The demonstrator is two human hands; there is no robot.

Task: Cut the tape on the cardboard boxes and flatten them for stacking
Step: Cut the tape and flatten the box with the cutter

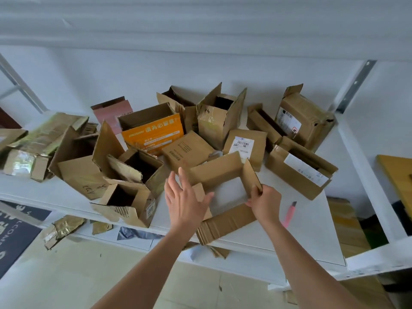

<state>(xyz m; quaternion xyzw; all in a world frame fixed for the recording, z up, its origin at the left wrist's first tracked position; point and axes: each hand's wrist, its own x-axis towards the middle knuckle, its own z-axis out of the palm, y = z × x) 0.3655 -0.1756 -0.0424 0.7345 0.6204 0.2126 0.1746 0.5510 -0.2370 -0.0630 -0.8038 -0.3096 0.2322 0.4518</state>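
An opened brown cardboard box (219, 172) stands as a bottomless frame at the front of the white table (301, 230), and I can see the table through it. My right hand (265, 202) grips the box's right wall near its front corner. With its fingers spread, my left hand (184, 197) hovers at the box's left wall, over a small flap. A pink box cutter (289, 214) lies on the table to the right of my right hand.
Several open cardboard boxes crowd the table behind and to the left, among them an orange printed box (153, 136) and a labelled box (245, 146). Flattened taped cardboard (42, 139) lies at far left. Scraps lie on the floor (60, 228). A white wall stands behind.
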